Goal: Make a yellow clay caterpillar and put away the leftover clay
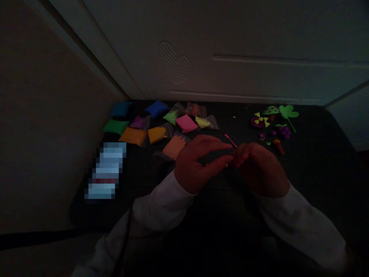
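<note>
Over the middle of the dark table, my left hand (pixel 198 163) has its thumb and fingers apart, with a gap between them. Its tips point at my right hand (pixel 262 167), which is curled with its fingers pressed together. Whatever those fingers hold is too dark and small to name. A thin pink modelling tool (pixel 230 140) lies just beyond the fingertips. To the left of it are the bag of peach clay (pixel 174 147), the bag of pink clay (pixel 186 123) and the bag of pale yellow clay (pixel 203 122).
More clay packets, among them an orange one (pixel 133 136) and a blue one (pixel 156 109), lie at the back left. A blurred bright screen (pixel 106 171) is at the left edge. Small clay figures stand back right: a green flower (pixel 288 112), purple grapes (pixel 284 132), a purple dish (pixel 254 124).
</note>
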The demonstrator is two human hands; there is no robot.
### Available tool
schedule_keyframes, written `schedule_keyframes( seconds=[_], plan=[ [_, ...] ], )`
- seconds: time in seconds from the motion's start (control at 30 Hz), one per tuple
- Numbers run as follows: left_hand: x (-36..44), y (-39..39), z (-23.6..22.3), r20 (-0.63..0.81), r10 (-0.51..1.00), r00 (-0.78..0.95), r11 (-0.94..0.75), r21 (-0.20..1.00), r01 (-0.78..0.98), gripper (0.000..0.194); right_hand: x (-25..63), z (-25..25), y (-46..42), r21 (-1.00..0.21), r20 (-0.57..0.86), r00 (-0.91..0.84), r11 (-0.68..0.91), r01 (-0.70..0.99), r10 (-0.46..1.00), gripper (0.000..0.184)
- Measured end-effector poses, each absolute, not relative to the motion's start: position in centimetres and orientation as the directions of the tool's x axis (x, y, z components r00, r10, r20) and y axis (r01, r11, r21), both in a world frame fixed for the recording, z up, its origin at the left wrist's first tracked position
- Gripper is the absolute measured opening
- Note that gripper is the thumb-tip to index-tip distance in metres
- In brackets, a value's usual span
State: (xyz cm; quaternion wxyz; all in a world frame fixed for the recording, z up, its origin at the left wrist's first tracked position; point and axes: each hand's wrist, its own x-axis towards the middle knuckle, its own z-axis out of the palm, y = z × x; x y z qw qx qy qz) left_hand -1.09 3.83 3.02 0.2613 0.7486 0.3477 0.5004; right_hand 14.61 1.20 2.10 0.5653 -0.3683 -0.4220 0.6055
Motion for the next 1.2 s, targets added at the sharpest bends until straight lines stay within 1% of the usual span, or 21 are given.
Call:
schedule_keyframes(
  seconds=[0.13,0.27,0.4,0.5,0.57,0.63,0.77,1.0,1.1,1.2],
  plan=[
    [-0.8,3.5,3.2,0.470,0.825,0.314,-0.527,0.841,0.126,0.016,14.2,1.5,0.5,-0.966,0.046,-0.095,0.020,-0.258,0.994,0.019],
    [-0.7,3.4,3.2,0.440,0.841,0.313,-0.489,0.868,0.092,0.013,14.2,1.3,0.2,-0.985,0.109,-0.075,0.098,-0.139,0.991,0.016],
    [-0.9,3.6,3.0,0.415,0.849,0.328,-0.460,0.885,0.071,0.012,14.4,1.6,0.3,-0.989,0.149,-0.079,0.149,-0.011,0.986,0.017],
    [-1.0,3.8,2.8,0.352,0.868,0.349,-0.384,0.923,0.024,0.010,14.4,1.9,0.4,-0.983,0.180,-0.080,0.182,0.007,0.980,0.022],
    [-1.1,3.9,2.6,0.306,0.890,0.337,-0.320,0.947,-0.015,0.008,14.4,2.0,0.4,-0.983,0.185,-0.036,0.185,-0.003,0.982,0.024],
    [-1.1,4.0,2.4,0.260,0.910,0.324,-0.262,0.964,-0.038,0.005,14.4,2.1,0.3,-0.981,0.193,0.017,0.192,0.024,0.981,0.021],
    [-1.0,4.0,2.4,0.199,0.918,0.344,-0.196,0.980,-0.043,0.005,14.5,2.4,0.1,-0.951,0.266,0.028,0.258,0.171,0.964,0.009],
    [-0.8,4.0,2.9,0.177,0.915,0.364,-0.184,0.983,-0.014,0.009,14.3,2.8,-0.2,-0.862,0.392,-0.054,0.387,0.327,0.918,0.021],
    [-0.7,4.0,3.0,0.159,0.923,0.349,-0.156,0.987,-0.035,0.010,14.2,2.7,-0.1,-0.843,0.437,-0.047,0.427,0.327,0.898,0.025],
    [-0.6,4.0,3.0,0.161,0.926,0.342,-0.152,0.987,-0.054,0.013,14.2,2.6,-0.1,-0.844,0.444,-0.041,0.434,0.315,0.895,0.025]
  ],
)
